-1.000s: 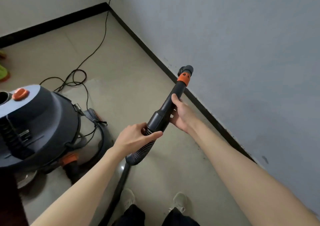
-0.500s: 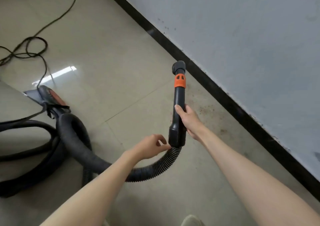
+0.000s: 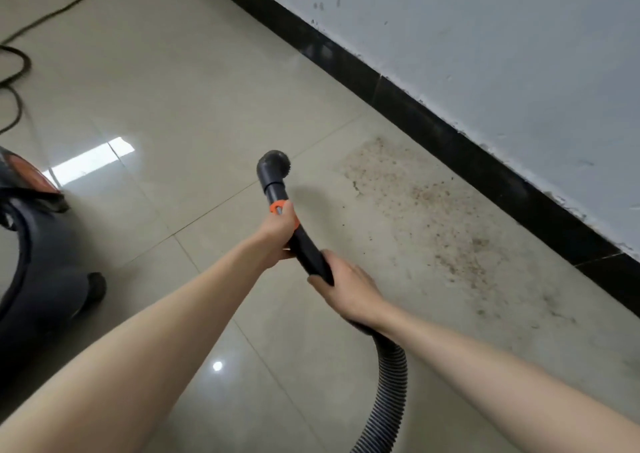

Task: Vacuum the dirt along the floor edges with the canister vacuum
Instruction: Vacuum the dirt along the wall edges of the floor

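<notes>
Both hands hold the vacuum wand (image 3: 304, 248) near the middle of the frame. The left hand (image 3: 278, 232) wraps its grip closed around the wand at the orange collar (image 3: 277, 207), fingers curled over the tube. The right hand (image 3: 348, 288) grips the lower, thicker end of the wand, its fingers curled round the black handle where the ribbed hose (image 3: 389, 393) joins. The hose runs from under the right wrist down to the bottom edge of the frame.

The wand points up and away from the person, ending in a dark round brush nozzle (image 3: 273, 166) that sits above the tiled floor (image 3: 194, 81); whether it touches the tiles cannot be told. To the right of the nozzle, a patch of brown dirt (image 3: 429, 217) is scattered over the floor, stretching along the black baseboard (image 3: 450, 137) that runs diagonally from the top centre to the right edge. Above the baseboard is a pale wall (image 3: 502, 36) with scuff marks.

At the left edge, the dark body of the canister vacuum (image 3: 38, 265) stands on the floor, with an orange part near its top. A black power cord (image 3: 17, 68) loops across the upper left corner
</notes>
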The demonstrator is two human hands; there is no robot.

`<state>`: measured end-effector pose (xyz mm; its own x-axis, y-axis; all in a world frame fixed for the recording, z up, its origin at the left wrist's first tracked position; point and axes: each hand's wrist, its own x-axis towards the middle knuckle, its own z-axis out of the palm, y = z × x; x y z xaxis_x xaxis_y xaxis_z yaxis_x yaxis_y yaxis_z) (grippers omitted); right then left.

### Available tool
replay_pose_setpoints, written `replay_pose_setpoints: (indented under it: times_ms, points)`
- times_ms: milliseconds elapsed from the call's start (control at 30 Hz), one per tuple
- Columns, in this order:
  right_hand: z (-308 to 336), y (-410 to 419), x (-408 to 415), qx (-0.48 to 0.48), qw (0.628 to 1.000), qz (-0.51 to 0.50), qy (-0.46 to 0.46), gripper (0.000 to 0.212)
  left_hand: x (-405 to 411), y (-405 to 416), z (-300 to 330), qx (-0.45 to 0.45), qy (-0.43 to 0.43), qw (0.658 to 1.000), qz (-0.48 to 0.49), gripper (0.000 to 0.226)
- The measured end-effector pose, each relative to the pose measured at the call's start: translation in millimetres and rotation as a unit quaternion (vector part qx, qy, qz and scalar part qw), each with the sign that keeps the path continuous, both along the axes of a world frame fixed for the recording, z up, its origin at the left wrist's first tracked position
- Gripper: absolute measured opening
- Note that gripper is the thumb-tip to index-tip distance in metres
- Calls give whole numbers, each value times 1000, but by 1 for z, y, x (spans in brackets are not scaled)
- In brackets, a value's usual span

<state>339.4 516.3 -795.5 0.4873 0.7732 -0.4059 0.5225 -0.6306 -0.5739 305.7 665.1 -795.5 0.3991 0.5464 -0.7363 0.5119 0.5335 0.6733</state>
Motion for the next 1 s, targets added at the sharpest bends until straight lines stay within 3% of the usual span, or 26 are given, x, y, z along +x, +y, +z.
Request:
replay_pose_setpoints:
  times_ms: [100, 300, 467, 533, 700, 867, 1000]
  points:
    - [-10, -4, -23, -4, 999, 52, 1, 30, -28, -4, -25, -6, 41, 998, 52, 19]
    - [-10, 4, -55, 7, 995, 94, 45, 27, -78, 0, -42, 58, 77, 989, 111, 52]
    - [-10, 12, -63, -39, 971, 84, 221, 22, -109, -5, -45, 66, 91, 986, 120, 52]
    - [-14, 8, -66, -62, 962, 103, 246, 23, -115, -11, -47, 62, 87, 987, 118, 52]
    - [-18, -18, -65, -68, 989, 105, 85, 37, -93, -24, -42, 14, 64, 996, 57, 50]
    - [-9, -46, -45, -82, 994, 56, 36, 37, -51, -54, -34, 10, 16, 1000, 8, 24]
    - [-4, -62, -36, -101, 995, 20, 1, 38, -24, -74, -28, 6, 18, 1000, -15, 28]
